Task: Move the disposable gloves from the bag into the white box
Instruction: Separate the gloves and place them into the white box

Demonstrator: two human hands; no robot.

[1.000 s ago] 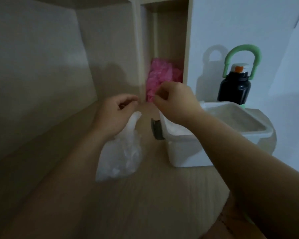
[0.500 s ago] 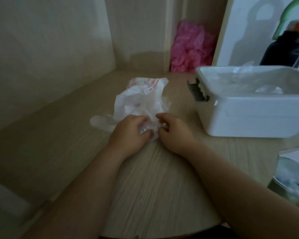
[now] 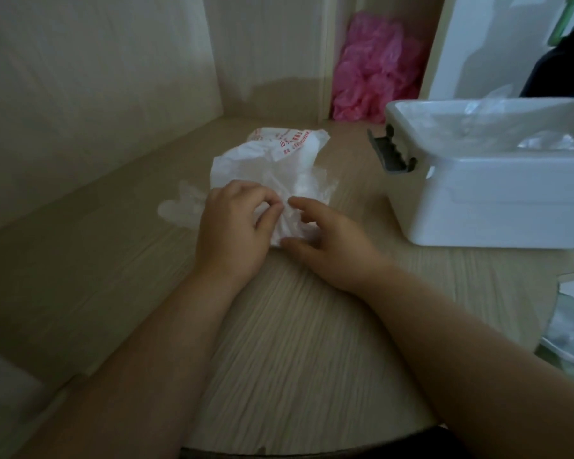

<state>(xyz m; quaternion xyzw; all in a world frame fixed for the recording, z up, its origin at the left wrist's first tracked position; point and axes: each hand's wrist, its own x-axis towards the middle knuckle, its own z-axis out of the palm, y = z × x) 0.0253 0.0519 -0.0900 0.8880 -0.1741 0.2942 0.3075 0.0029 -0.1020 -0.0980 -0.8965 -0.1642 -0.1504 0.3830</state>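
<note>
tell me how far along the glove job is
Done: some clear gloves lie in the box. In hand: the left hand pinches the bag; the right hand touches it, fingers spread. Left: the bag looks part full, and one glove lies loose beside it.

Plenty of bare tabletop point(image 3: 295, 326) between the bag point(image 3: 272, 164) and the white box point(image 3: 497, 207), so there's a straight lane across. The box top is open, though its grey latch point(image 3: 391, 154) juts out on the bag side. Left is tighter: a loose glove point(image 3: 179, 207) lies there, and the wall panel point(image 3: 96, 94) closes that side off.
</note>
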